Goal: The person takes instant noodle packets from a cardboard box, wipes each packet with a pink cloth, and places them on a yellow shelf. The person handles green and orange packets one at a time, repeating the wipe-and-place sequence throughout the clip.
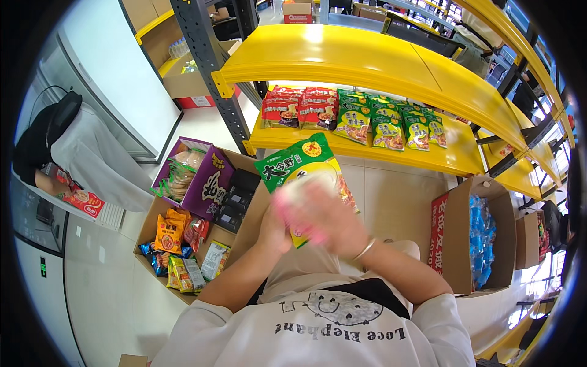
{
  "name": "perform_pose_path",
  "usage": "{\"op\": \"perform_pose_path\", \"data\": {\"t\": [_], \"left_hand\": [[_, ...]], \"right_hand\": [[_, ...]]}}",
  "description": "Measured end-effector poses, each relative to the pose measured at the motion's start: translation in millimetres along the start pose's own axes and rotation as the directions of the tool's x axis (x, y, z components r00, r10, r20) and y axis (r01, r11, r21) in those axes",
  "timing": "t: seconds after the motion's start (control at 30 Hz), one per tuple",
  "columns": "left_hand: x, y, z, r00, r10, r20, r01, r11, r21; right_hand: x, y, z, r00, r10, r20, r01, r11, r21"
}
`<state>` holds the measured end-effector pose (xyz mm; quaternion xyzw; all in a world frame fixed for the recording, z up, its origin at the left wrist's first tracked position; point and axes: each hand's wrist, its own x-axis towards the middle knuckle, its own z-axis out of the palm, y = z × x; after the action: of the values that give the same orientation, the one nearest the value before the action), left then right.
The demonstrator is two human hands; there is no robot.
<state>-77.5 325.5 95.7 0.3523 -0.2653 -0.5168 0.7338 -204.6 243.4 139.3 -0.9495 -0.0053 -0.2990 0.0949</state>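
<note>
In front of my body, a green and yellow instant noodle packet (298, 158) is tilted in my left hand (275, 231), which grips its lower left side. My right hand (341, 225), with a bracelet at the wrist, holds a pink and white cloth (300, 202) over the packet's front. Motion blurs both the cloth and these fingers, and together they cover the packet's middle. Beyond, on the lower yellow shelf (312, 140), red noodle packets (280, 108) and similar green ones (353, 117) stand in rows.
At my left, a cardboard box (250, 215) holds snack packets (169, 234), black items (236, 199) and a purple carton (206, 176) of wrapped food. Another carton (451, 238) at right contains blue packages (481, 243). The upper yellow shelf (321, 50) overhangs the rows. Another person (87, 133) bends at far left.
</note>
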Motion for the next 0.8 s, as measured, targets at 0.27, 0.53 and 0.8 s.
{"op": "perform_pose_path", "data": {"t": [0.27, 0.53, 0.8], "left_hand": [[-2, 5, 0, 0.990, -0.068, -0.125, 0.021, 0.938, -0.345], [4, 8, 9, 0.981, -0.049, -0.190, -0.016, 0.945, -0.327], [8, 8, 1, 0.991, -0.058, -0.120, 0.014, 0.940, -0.341]], "right_hand": [[-6, 5, 15, 0.994, 0.065, 0.086, -0.054, 0.991, -0.123], [-27, 40, 16, 0.884, 0.461, -0.080, -0.400, 0.833, 0.382], [-18, 25, 16, 0.833, 0.533, -0.147, -0.390, 0.755, 0.527]]}}
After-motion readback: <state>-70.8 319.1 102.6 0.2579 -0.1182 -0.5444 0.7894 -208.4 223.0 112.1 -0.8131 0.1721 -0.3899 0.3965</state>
